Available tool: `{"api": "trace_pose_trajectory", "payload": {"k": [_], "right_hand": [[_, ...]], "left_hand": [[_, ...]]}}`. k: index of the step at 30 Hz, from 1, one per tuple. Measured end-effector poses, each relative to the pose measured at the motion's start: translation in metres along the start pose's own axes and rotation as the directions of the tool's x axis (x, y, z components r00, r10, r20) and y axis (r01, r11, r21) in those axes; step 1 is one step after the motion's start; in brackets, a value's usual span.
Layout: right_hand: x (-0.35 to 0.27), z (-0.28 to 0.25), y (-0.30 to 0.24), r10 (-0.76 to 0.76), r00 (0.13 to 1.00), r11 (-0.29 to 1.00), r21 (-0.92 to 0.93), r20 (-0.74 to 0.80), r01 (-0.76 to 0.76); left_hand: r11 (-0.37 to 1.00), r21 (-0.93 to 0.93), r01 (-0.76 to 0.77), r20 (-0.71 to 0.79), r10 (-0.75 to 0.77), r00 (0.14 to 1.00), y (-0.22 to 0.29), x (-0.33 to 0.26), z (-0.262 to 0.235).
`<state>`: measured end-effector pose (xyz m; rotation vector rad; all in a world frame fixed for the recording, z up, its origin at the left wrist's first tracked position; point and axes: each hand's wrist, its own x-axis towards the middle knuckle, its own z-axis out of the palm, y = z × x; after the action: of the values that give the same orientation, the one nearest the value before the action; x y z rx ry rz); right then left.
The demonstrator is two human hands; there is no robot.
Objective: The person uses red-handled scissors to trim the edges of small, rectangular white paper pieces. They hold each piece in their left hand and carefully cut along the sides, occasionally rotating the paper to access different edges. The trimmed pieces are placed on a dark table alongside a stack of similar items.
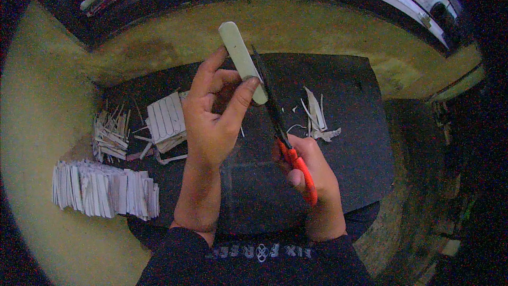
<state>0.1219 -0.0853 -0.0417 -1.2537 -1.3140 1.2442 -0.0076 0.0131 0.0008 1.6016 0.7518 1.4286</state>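
My left hand (pixel 211 119) is raised over the dark board and pinches a pale, flat strip with rounded ends (pixel 238 50) between thumb and fingers. The strip slants, its upper end leaning left. In my right hand (pixel 320 177) is a pair of scissors (pixel 275 116) with red handles and dark blades. The blades point up and lie along the right edge of the strip, close to my left thumb. They look nearly closed, and whether they bite into the strip I cannot tell.
The dark board (pixel 254 190) lies in front of me. Curled offcuts (pixel 316 116) rest at its right. Left are a stack of sheets marked with long rounded outlines (pixel 166 116), a heap of thin slivers (pixel 111 132) and a long row of upright strips (pixel 106 188). A yellowish wall (pixel 174 26) stands behind.
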Motion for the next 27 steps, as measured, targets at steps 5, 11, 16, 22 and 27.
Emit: {"api": "trace_pose_trajectory", "payload": {"k": [5,11,16,22,27], "right_hand": [[-0.001,-0.001,0.001,-0.023,1.0,0.999,-0.027,-0.004,0.023],[0.0,-0.002,0.001,0.006,1.0,1.0,-0.028,-0.007,-0.006],[0.003,-0.003,0.006,-0.062,0.997,0.996,-0.064,0.046,0.065],[-0.001,-0.001,0.023,-0.08,0.992,0.994,-0.083,-0.096,0.072],[-0.007,0.003,0.023,-0.101,0.974,0.988,-0.139,-0.203,0.073]], "left_hand": [[0.999,0.001,0.033,0.011,-0.033,0.999,0.002,0.001,-0.001],[0.999,-0.034,0.036,0.019,-0.036,0.999,0.0,0.001,0.001],[0.997,-0.067,0.035,-0.01,-0.036,0.999,-0.001,0.001,0.002],[0.994,-0.104,0.023,-0.043,-0.027,0.999,-0.001,0.001,0.003],[0.988,-0.136,0.072,-0.045,-0.079,0.996,0.002,0.0,0.001]]}}
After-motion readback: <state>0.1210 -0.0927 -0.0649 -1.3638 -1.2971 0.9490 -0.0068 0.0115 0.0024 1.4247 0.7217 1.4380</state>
